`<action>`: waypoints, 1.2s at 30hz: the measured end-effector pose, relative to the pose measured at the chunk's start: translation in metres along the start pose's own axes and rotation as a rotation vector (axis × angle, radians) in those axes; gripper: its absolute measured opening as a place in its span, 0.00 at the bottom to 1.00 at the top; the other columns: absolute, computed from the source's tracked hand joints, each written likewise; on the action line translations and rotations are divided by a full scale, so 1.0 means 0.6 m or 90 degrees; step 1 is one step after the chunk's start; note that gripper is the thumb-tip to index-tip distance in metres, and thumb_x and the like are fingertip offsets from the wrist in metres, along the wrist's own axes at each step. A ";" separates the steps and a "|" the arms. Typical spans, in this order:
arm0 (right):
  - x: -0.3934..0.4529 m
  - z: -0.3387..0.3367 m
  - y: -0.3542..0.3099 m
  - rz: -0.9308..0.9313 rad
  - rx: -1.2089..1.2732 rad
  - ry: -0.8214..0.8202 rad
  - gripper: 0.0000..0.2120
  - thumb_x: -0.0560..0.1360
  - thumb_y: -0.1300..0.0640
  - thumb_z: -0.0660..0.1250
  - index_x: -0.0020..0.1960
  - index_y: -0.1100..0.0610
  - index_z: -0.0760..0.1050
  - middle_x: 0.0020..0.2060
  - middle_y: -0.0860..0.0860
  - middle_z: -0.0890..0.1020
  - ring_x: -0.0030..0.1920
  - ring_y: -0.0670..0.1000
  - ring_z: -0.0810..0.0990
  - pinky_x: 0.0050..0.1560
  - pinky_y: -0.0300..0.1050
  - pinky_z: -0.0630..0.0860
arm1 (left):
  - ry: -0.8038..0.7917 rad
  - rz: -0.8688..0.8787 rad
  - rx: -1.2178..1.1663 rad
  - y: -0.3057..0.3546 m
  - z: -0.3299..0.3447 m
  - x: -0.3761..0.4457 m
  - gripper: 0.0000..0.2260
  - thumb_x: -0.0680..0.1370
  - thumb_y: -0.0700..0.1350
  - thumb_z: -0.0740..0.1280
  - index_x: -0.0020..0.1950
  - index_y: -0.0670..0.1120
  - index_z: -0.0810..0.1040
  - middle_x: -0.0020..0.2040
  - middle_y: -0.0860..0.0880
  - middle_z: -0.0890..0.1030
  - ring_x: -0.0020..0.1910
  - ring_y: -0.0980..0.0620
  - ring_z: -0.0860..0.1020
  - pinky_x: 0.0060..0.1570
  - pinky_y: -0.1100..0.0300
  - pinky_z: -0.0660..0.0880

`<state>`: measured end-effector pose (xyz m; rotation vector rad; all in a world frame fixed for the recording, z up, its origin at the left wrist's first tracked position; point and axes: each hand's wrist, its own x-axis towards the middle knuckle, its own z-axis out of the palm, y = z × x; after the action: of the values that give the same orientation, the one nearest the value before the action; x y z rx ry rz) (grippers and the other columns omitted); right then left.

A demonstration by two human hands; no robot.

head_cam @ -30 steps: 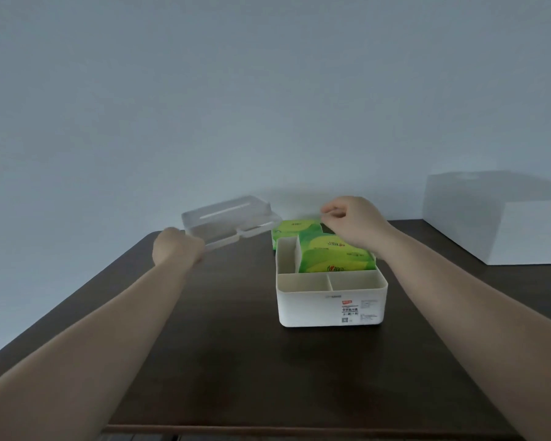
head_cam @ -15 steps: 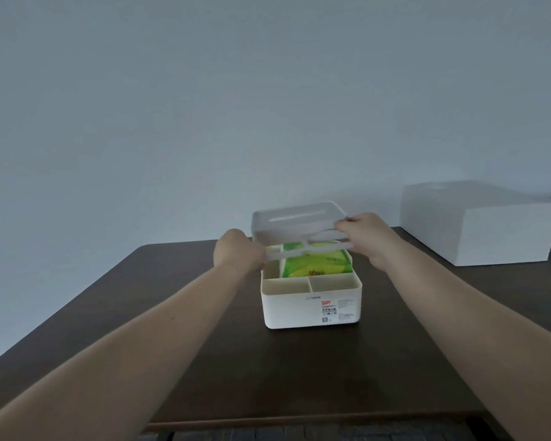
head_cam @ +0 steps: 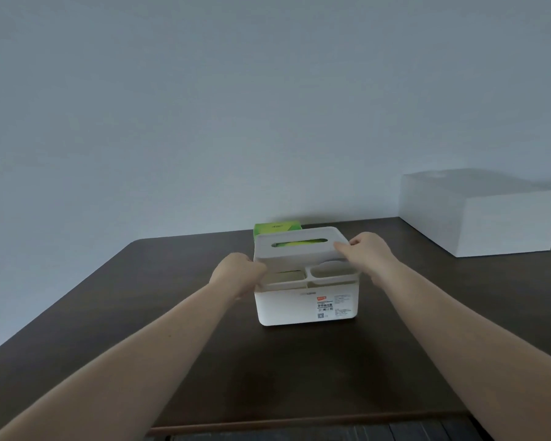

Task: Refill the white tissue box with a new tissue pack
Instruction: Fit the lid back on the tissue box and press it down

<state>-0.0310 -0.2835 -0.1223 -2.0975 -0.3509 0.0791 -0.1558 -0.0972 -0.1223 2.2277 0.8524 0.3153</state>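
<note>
The white tissue box (head_cam: 287,305) stands in the middle of the dark table, its label facing me. Its white slotted lid (head_cam: 299,248) rests on top of the box. Green of the tissue pack inside (head_cam: 299,243) shows through the slot. My left hand (head_cam: 237,275) grips the lid's left edge and my right hand (head_cam: 368,251) grips its right edge. A second green tissue pack (head_cam: 275,226) lies on the table just behind the box.
A large white box (head_cam: 477,211) sits at the table's far right. The dark wooden table (head_cam: 140,313) ends near me at a front edge, with dark floor below. A plain pale wall is behind.
Both hands brought the lid from the far left of the table over the box and lowered it onto the top. The view shifted so the box sits nearer the centre.
</note>
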 end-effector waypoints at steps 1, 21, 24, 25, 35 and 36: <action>0.002 0.001 -0.001 -0.002 -0.005 0.011 0.11 0.75 0.52 0.65 0.41 0.61 0.74 0.35 0.54 0.74 0.34 0.52 0.70 0.35 0.45 0.65 | 0.006 -0.002 -0.001 -0.001 -0.001 0.002 0.06 0.70 0.44 0.60 0.35 0.43 0.71 0.35 0.45 0.77 0.32 0.44 0.71 0.38 0.57 0.69; 0.015 0.014 0.010 -0.012 -0.102 0.074 0.10 0.70 0.58 0.63 0.31 0.57 0.71 0.29 0.54 0.72 0.30 0.55 0.70 0.33 0.45 0.66 | 0.101 -0.002 0.094 -0.026 0.024 0.042 0.20 0.77 0.59 0.56 0.44 0.44 0.78 0.34 0.49 0.74 0.34 0.47 0.73 0.36 0.58 0.67; 0.011 0.018 0.008 -0.020 -0.072 0.067 0.09 0.72 0.61 0.60 0.46 0.57 0.78 0.41 0.56 0.77 0.45 0.57 0.78 0.43 0.47 0.73 | 0.156 0.025 0.018 -0.021 0.025 0.045 0.19 0.76 0.53 0.61 0.64 0.45 0.73 0.55 0.49 0.77 0.54 0.46 0.76 0.50 0.55 0.72; 0.011 0.021 0.008 -0.025 -0.056 0.066 0.13 0.74 0.61 0.59 0.55 0.57 0.78 0.48 0.56 0.80 0.53 0.58 0.78 0.49 0.48 0.74 | 0.142 0.056 -0.005 -0.018 0.028 0.046 0.23 0.78 0.50 0.61 0.71 0.45 0.67 0.67 0.48 0.73 0.65 0.46 0.72 0.61 0.52 0.70; 0.022 0.040 0.014 -0.055 -0.038 0.031 0.20 0.77 0.62 0.54 0.66 0.60 0.72 0.63 0.58 0.78 0.61 0.58 0.75 0.57 0.49 0.70 | 0.053 0.106 -0.015 -0.003 0.049 0.030 0.22 0.83 0.45 0.46 0.78 0.49 0.60 0.80 0.53 0.58 0.78 0.48 0.60 0.72 0.56 0.59; 0.024 0.042 0.014 -0.055 -0.039 0.028 0.20 0.77 0.62 0.53 0.67 0.60 0.72 0.63 0.58 0.77 0.61 0.58 0.74 0.56 0.49 0.70 | 0.062 0.109 0.025 -0.001 0.048 0.031 0.22 0.83 0.45 0.46 0.77 0.48 0.63 0.79 0.53 0.60 0.76 0.48 0.62 0.70 0.55 0.61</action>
<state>-0.0205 -0.2630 -0.1416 -2.1386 -0.4224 -0.0292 -0.1294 -0.1004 -0.1439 2.3423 0.7251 0.4951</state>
